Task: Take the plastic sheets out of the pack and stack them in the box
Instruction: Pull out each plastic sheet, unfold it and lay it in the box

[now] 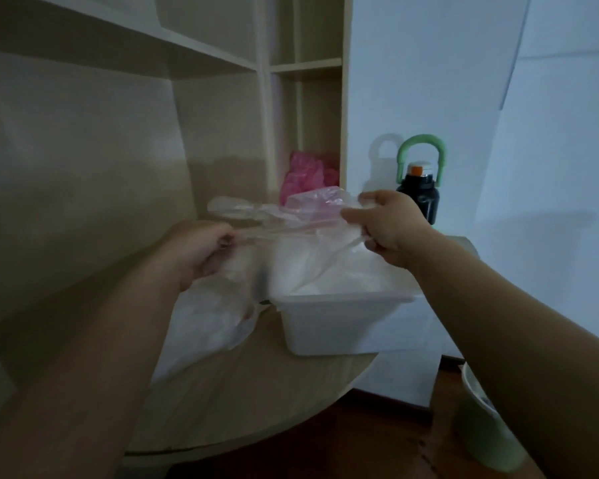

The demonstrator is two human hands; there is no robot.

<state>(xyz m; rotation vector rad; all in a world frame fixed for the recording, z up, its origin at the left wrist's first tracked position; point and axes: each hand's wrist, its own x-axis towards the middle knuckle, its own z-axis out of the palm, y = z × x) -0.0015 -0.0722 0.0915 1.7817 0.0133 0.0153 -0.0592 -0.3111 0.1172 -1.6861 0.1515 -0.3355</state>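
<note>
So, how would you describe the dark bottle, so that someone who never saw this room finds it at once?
Start at the round light wooden table and look to its far right edge, against the white wall. There, just behind the person's right hand, stands a black water bottle. Its green loop handle and orange cap set it apart from the white plastic box and the pink plastic bag nearby.

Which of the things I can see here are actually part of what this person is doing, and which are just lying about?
Part of the job:
left hand and right hand, stretching a clear plastic sheet between them
white box, with sheets already in it
plastic pack beside the box

Just lying about:
pink bag on the shelf
dark bottle with green handle
green bin on the floor
</note>
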